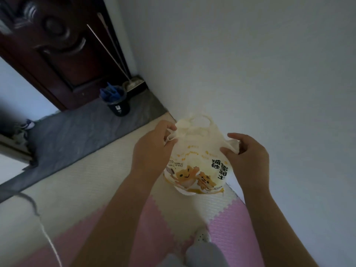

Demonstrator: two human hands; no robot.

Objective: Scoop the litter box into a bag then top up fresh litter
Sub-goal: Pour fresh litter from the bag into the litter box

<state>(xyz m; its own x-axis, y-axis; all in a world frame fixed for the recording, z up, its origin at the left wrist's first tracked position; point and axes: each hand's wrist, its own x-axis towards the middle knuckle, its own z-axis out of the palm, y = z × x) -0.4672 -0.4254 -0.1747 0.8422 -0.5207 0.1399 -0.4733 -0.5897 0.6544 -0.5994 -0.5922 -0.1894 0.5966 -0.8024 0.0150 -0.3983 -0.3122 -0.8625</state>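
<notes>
We find the litter bag (194, 170) on the mat (86, 180) against the wall (250, 64), between our left hand (152, 145) and right hand (248, 158); a bin (117, 107) stands behind, leftward.

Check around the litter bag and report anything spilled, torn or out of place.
Nothing stands out. The litter bag looks intact, the left hand and right hand grip its top edges, and no litter shows on the foam mat.

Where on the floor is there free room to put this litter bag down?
The cream mat left of the litter bag, up to the grey strip, is bare. Pink mat too, beside the cable. Near the door, the bin and broom crowd it.
</notes>
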